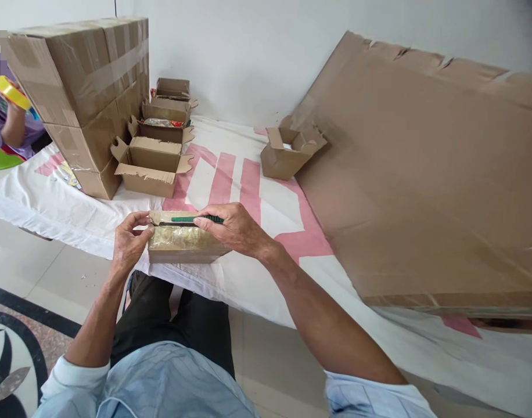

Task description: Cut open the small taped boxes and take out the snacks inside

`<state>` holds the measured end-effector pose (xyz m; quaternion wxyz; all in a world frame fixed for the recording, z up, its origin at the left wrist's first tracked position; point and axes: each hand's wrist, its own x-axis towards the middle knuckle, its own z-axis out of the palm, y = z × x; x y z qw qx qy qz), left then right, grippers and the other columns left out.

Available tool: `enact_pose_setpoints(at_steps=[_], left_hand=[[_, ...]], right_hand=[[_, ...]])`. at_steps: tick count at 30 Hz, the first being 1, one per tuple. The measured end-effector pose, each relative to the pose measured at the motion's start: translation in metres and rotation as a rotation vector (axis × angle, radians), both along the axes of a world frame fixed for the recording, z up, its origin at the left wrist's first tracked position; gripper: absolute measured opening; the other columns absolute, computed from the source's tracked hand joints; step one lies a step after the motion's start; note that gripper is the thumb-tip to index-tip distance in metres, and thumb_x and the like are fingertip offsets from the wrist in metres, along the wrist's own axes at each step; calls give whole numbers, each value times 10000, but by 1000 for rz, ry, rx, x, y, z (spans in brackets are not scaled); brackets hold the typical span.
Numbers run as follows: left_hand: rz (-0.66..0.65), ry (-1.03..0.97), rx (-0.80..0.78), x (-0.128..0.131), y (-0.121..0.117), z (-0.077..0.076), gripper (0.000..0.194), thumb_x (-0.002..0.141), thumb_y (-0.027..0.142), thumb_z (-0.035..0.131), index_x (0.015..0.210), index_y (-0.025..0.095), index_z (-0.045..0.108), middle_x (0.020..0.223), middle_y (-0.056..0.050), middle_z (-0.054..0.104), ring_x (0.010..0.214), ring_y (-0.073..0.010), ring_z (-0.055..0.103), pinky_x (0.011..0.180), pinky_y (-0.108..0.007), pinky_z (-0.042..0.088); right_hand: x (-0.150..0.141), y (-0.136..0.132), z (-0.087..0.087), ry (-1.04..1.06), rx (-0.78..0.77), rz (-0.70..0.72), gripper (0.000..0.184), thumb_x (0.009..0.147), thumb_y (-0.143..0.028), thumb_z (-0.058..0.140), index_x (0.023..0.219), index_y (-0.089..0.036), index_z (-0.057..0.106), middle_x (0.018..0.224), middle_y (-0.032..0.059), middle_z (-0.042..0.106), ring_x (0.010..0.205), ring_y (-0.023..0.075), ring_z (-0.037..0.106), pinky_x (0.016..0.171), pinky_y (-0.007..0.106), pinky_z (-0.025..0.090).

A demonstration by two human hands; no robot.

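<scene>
A small taped cardboard box (181, 242) lies on the white and pink sheet (231, 180) in front of me. My left hand (129, 239) grips the box's left end, with the fingers curled round its corner. My right hand (234, 227) rests on the box's top right and holds a green-handled cutter (196, 219) flat along the top edge. The cutter points left toward my left fingers.
Several open small cartons (150, 165) stand in a row behind the box, next to a stack of large taped cartons (85, 87). Another open carton (287, 152) sits by a big flat cardboard sheet (423, 180) on the right. A person at far left holds a yellow tape roll (12, 93).
</scene>
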<state>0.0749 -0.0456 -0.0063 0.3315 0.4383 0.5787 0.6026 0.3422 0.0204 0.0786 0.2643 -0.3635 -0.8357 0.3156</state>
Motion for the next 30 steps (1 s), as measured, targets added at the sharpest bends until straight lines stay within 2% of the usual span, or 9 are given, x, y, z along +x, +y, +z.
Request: enact_pose_setpoints(at_steps=[9, 16, 21, 24, 28, 30], left_hand=[[-32, 44, 16, -3, -4, -3, 460, 723, 374, 833, 1150, 211, 774, 1073, -62, 815, 990, -222, 766, 808, -325, 630], [-34, 62, 29, -2, -6, -3, 447, 718, 345, 837, 1143, 221, 784, 1092, -61, 821, 1057, -243, 773, 854, -346, 637], [-60, 2, 52, -9, -7, -9, 444, 795, 461, 850, 1155, 214, 769, 1134, -99, 837, 1105, -268, 777, 862, -354, 621], [-64, -21, 38, -17, -4, -16, 397, 806, 477, 841, 1095, 216, 764, 1125, -108, 833, 1091, -273, 775, 878, -371, 625], [-76, 130, 50, -25, 2, -22, 319, 752, 444, 872, 952, 210, 787, 1320, -139, 761, 1176, -290, 743, 803, -332, 626], [-125, 186, 48, -29, 3, -22, 314, 766, 464, 878, 933, 209, 803, 1377, -144, 729, 1234, -298, 727, 764, -299, 612]], right_hand=[[-15, 2, 15, -150, 49, 5, 269, 1044, -370, 658, 935, -215, 848, 858, 43, 817, 761, 186, 668, 733, 322, 426], [-21, 3, 25, -244, 61, -2, 267, 1061, -353, 649, 941, -202, 834, 808, 27, 763, 728, 167, 607, 711, 319, 369], [-25, 7, 30, -361, 87, 22, 272, 1069, -346, 632, 923, -212, 818, 812, 25, 747, 719, 163, 573, 707, 323, 349], [-29, 10, 34, -414, 106, 38, 292, 1078, -357, 613, 899, -212, 792, 809, 27, 733, 715, 164, 552, 700, 332, 334], [-35, 10, 41, -486, 109, 29, 299, 1076, -344, 603, 841, -210, 730, 759, 19, 674, 701, 165, 509, 695, 341, 312], [-37, 10, 44, -501, 97, 34, 300, 1071, -335, 601, 816, -213, 701, 749, 14, 660, 698, 164, 498, 695, 341, 309]])
